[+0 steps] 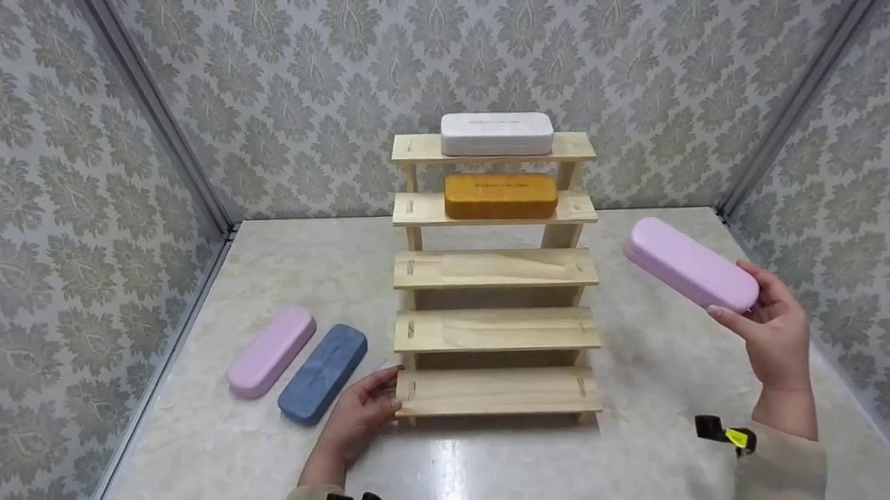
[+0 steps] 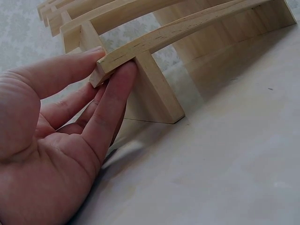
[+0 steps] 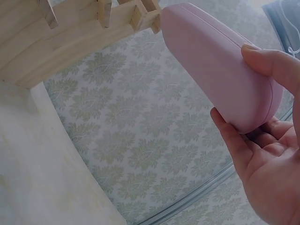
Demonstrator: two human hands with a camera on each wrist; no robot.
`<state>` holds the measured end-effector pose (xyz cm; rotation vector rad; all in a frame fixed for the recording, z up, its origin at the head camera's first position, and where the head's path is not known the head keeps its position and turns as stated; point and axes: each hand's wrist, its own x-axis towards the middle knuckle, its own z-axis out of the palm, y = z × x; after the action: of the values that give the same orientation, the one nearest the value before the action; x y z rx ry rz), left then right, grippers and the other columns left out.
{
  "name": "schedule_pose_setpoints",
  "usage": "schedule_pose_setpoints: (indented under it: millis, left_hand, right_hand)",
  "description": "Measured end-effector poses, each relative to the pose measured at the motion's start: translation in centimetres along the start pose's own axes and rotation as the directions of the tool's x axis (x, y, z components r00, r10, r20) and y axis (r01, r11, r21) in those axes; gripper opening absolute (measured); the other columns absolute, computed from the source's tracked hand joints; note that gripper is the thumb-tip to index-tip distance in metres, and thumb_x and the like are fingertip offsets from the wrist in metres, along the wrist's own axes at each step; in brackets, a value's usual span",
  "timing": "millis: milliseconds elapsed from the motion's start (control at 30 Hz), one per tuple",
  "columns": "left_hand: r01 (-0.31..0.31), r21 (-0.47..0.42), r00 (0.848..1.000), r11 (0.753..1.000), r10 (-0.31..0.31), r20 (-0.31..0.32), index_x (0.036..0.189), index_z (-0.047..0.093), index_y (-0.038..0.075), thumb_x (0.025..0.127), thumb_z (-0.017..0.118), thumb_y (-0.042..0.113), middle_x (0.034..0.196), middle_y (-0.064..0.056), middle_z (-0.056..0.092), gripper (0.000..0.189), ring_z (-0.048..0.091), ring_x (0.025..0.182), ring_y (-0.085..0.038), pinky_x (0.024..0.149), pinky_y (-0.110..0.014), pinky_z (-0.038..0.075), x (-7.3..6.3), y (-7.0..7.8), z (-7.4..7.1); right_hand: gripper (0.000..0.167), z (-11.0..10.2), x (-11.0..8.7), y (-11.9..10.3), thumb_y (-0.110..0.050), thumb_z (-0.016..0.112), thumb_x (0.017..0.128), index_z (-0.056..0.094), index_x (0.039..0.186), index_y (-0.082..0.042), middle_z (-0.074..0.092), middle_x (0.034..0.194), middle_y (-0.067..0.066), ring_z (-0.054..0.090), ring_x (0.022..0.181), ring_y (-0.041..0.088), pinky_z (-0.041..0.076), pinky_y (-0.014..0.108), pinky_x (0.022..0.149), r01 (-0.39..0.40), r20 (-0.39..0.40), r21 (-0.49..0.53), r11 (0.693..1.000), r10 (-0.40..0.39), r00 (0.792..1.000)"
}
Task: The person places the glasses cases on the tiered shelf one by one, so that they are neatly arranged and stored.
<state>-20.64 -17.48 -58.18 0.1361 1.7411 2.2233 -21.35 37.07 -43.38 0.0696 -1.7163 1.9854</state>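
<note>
A stepped wooden rack (image 1: 500, 390) with several shelves stands mid-table. At its bottom shelf's left end, my left hand (image 1: 362, 411) pinches the board's corner; the left wrist view shows the thumb on top and fingers (image 2: 110, 101) beneath. To the right of the rack, my right hand (image 1: 779, 333) holds a pink glasses case (image 1: 690, 265) by its near end, raised and tilted, its far end pointing up and left. A white case (image 1: 496, 135) rests on the top shelf, and an orange case (image 1: 500, 196) sits on the shelf below it.
Left of the rack, a second pink case (image 1: 271, 353) and a blue case (image 1: 323, 374) lie side by side on the marbled table (image 1: 469, 467). Patterned panels (image 1: 296, 99) with grey metal edges close in the back and both sides.
</note>
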Motion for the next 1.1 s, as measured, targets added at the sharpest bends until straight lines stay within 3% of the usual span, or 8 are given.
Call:
schedule_pose_setpoints:
  millis: [233,533,1100]
  left_hand:
    - [-0.009,0.021,1.0,1.0,0.009,-0.01,0.152,0.038,-0.01,0.089,0.068,-0.004,0.128,-0.007,0.062,0.07,0.062,0.114,-0.015,0.092,-0.026,0.059,-0.1,0.0,0.0]
    - [-0.009,0.047,1.0,0.999,0.01,-0.026,0.151,0.039,-0.01,0.089,0.069,-0.004,0.129,-0.008,0.061,0.07,0.062,0.114,-0.014,0.092,-0.025,0.058,0.0,0.0,0.0]
    - [-0.008,0.004,1.0,1.0,0.008,-0.007,0.152,0.037,-0.011,0.09,0.069,-0.004,0.13,-0.006,0.062,0.071,0.062,0.115,-0.014,0.092,-0.026,0.059,0.1,-0.1,-0.1]
  right_hand:
    - [0.069,1.7,0.7,-0.1,0.03,0.065,0.077,0.051,0.142,0.011,0.069,0.123,0.001,0.066,0.109,0.01,0.059,0.016,0.086,0.052,0.137,-0.019,0.998,-0.049,0.989]
    - [0.07,4.5,1.6,-0.2,0.028,0.067,0.077,0.049,0.143,0.011,0.068,0.128,0.0,0.066,0.11,0.01,0.058,0.017,0.09,0.054,0.255,-0.024,0.998,-0.046,0.966]
    - [0.072,10.3,3.7,0.5,0.022,0.073,0.076,0.05,0.144,0.009,0.068,0.128,-0.003,0.063,0.112,0.01,0.057,0.019,0.091,-0.004,0.43,-0.091,0.996,0.043,0.902]
